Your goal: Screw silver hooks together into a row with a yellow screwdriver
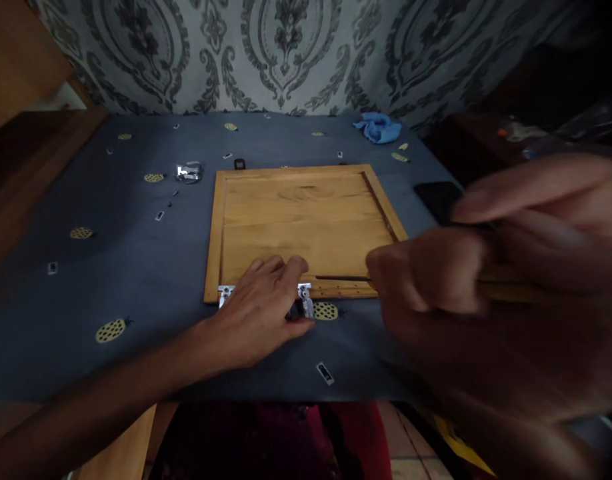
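A wooden cabinet door [296, 220] with a raised frame lies flat on the cloth-covered table. My left hand [263, 303] is curled over a silver metal hinge [305, 293] at the door's near edge, fingers above and thumb below; its palm hides the hinge's middle. Small holes show in the frame to the right. My right hand [431, 273], blurred and close to the camera, is closed round a screwdriver [343, 277]. The thin dark shaft points left over the door, its tip apart from the hinge; most of the handle is hidden.
Another silver metal piece [189, 173] lies left of the door, with tiny dark bits nearby. A crumpled blue cloth [379, 127] rests at the back right. A dark flat object [439, 200] lies beside the door. Patterned fabric [286, 53] hangs behind the table.
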The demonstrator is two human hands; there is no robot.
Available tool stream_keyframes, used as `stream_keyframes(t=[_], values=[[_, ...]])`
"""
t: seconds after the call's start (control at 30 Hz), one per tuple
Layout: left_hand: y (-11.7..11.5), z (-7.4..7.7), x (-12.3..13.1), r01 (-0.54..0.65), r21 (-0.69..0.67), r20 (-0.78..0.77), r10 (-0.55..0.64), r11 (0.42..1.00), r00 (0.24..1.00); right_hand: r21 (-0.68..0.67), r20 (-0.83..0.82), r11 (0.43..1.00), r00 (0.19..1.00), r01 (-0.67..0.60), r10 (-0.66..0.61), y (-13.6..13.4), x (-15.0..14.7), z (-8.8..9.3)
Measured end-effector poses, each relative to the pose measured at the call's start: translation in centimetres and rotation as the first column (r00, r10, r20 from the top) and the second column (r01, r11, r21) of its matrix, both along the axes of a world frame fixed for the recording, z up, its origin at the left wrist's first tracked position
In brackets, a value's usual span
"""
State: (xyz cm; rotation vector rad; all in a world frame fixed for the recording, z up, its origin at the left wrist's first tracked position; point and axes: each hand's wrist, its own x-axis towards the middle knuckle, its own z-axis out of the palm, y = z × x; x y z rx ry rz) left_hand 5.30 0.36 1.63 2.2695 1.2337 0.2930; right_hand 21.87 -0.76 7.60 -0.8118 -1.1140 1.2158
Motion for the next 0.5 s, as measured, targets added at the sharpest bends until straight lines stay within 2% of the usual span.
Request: stream_keyframes(t=[0.07,0.2,0.3,0.5], values=[[0.0,0.0,0.1,0.002,0.002,0.006,-0.002,1.000,1.000,0.072,-0.080,0.997,0.997,0.022,-0.017,0.1,-0.4,0.0],[-0.1,0.1,0.1,0.010,0.020,0.013,-0.010,1.000,1.000,0.044,-0.152,0.999,0.988,-0.012,0.018,0.6,-0.9,-0.7],[-0.1,0.0,0.1,0.003,0.028,0.004,-0.003,1.000,1.000,0.084,-0.203,0.996,0.978,-0.027,0.044,0.7,-0.8,-1.6],[0.0,-0.3,0.1,-0.001,0.035,0.020,0.001,0.999,1.000,0.075,-0.220,0.995,0.972,-0.068,0.083,0.7,-0.6,-2.6]])
